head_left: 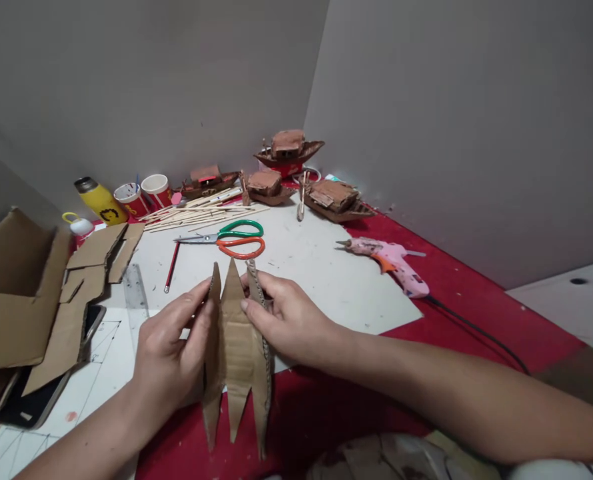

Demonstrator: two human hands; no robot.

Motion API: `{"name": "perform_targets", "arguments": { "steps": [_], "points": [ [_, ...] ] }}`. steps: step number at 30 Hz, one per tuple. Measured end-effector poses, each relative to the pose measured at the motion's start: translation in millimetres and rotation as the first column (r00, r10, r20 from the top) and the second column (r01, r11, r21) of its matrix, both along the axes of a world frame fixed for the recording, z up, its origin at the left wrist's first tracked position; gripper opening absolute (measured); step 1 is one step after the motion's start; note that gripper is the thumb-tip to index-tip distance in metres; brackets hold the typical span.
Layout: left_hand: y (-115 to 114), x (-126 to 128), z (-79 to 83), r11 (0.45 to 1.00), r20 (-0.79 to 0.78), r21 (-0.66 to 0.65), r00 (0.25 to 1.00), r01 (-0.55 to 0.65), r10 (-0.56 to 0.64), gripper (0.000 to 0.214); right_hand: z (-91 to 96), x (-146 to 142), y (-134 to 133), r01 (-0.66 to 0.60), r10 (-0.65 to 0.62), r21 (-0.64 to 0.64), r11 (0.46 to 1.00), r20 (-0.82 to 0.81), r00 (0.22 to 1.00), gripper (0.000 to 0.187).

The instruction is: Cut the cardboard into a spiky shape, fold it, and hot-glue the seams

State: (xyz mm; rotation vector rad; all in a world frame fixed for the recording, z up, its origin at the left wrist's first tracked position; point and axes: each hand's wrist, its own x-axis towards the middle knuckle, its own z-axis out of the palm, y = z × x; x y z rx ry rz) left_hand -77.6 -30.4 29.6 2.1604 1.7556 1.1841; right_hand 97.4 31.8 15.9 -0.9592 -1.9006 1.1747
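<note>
A cut piece of brown cardboard (237, 343) with pointed tips at both ends is held up between my two hands. Its two long sides are folded up from the middle strip. My left hand (174, 337) pinches the left side panel between thumb and fingers. On the other side, my right hand (289, 313) grips the right panel, thumb on the inner face and fingers behind, partly hidden. Just beyond the tips lie scissors (240, 230) with one green and one orange handle, and a red-and-black pencil (172, 267).
A pink glue gun (394, 263) lies at right, its cord trailing. Several model boats (331, 197) and thin sticks (196, 212) stand or lie at the back, near paper cups (155, 191) and a yellow bottle (99, 200). Cardboard scraps (89, 280), a box (19, 287) and phone (31, 407) occupy the left.
</note>
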Motion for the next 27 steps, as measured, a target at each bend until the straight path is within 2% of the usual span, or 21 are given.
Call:
{"name": "perform_targets", "arguments": {
  "steps": [3,6,10,17,21,27],
  "points": [
    [2,0,0.6,0.994,-0.174,0.060,0.982,0.091,-0.079,0.040,-5.5,-3,-1,0.010,-0.013,-0.050,0.999,-0.062,0.998,0.005],
    [4,-1,3.4,0.997,-0.211,0.060,0.977,0.047,-0.033,0.038,-8.4,-5,-2,0.003,-0.010,-0.071,0.997,-0.094,0.996,0.008],
    [5,-3,6.0,1.000,-0.139,-0.018,0.990,-0.021,0.018,0.038,-8.3,-4,-3,-0.013,0.009,-0.035,0.999,-0.121,0.993,0.011],
    [11,-4,4.3,0.984,-0.056,-0.163,0.995,0.076,-0.086,0.031,-9.5,-5,-4,-0.055,0.053,-0.032,0.998,-0.064,0.997,0.014],
    [11,-1,0.4,0.965,0.041,-0.256,0.998,0.048,-0.039,0.025,-11.0,-6,-4,-0.073,0.072,-0.031,0.997,-0.016,0.997,0.014],
    [4,0,-6.0,0.934,0.202,-0.354,0.979,0.051,0.024,0.029,-13.3,-5,-4,-0.111,0.112,-0.021,0.994,0.059,0.992,0.011]
  ]
}}
